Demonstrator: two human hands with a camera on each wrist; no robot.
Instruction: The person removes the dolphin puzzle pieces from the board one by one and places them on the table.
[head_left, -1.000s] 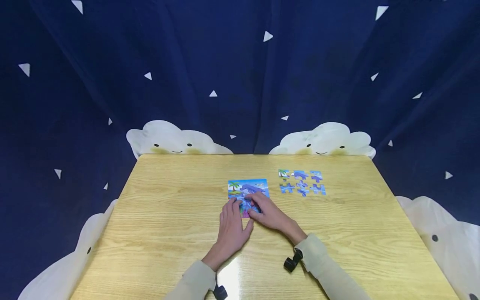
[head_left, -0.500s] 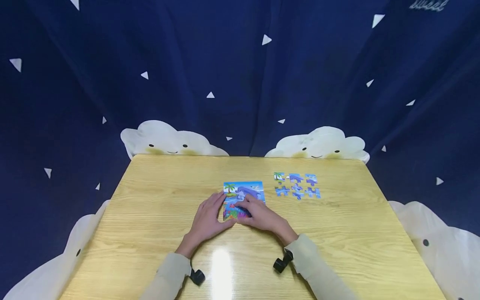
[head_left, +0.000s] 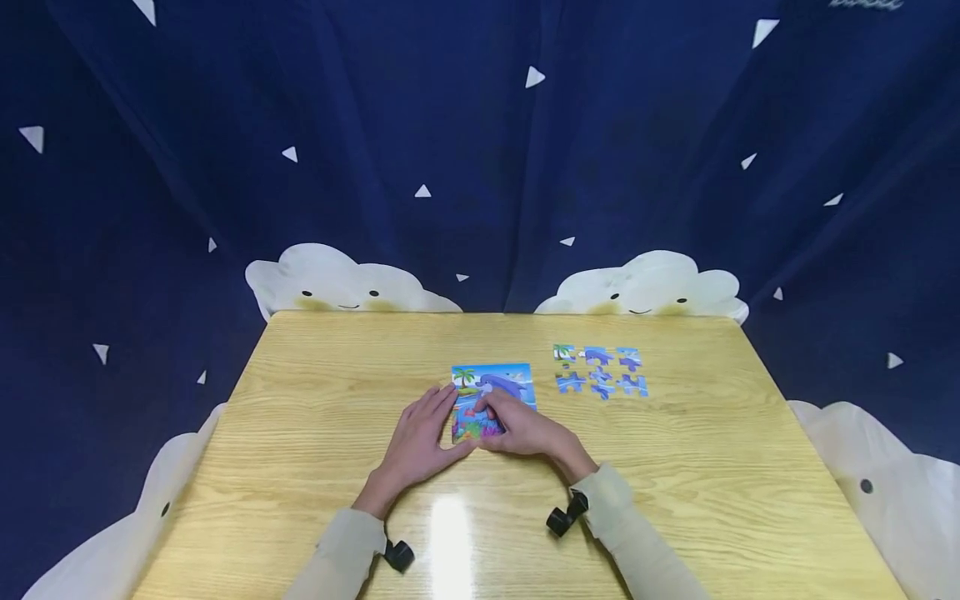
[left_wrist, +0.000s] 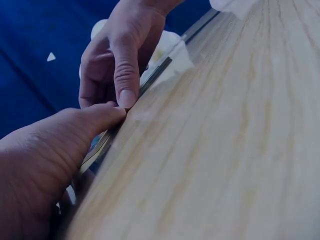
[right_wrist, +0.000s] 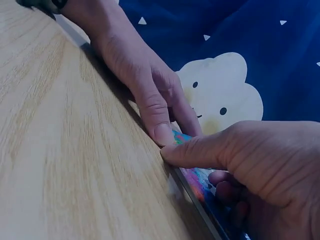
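Observation:
A jigsaw puzzle (head_left: 506, 379) with a dolphin, palm and coral picture lies flat in front of me in the head view. My left hand (head_left: 418, 440) rests along its left edge, fingers fairly straight, with the thumb at the near edge. Over the lower right part, my right hand (head_left: 527, 430) bends its fingers onto the picture and has its thumb on the near edge. Both thumb tips meet at that edge in the wrist views, where the coral picture (right_wrist: 192, 181) shows beneath the right hand. The right palm hides the lower right corner.
Several loose puzzle pieces (head_left: 597, 357) lie in two rows to the right of and beyond the puzzle. The wooden table (head_left: 337, 358) ends at a dark blue curtain (head_left: 480, 150), with white cloud shapes (head_left: 345, 279) along its edges.
My left hand has moved left off the picture to the puzzle's left edge, spreading thumb from fingers. My right hand has shifted slightly and its fingers bend more. The loose pieces keep their layout.

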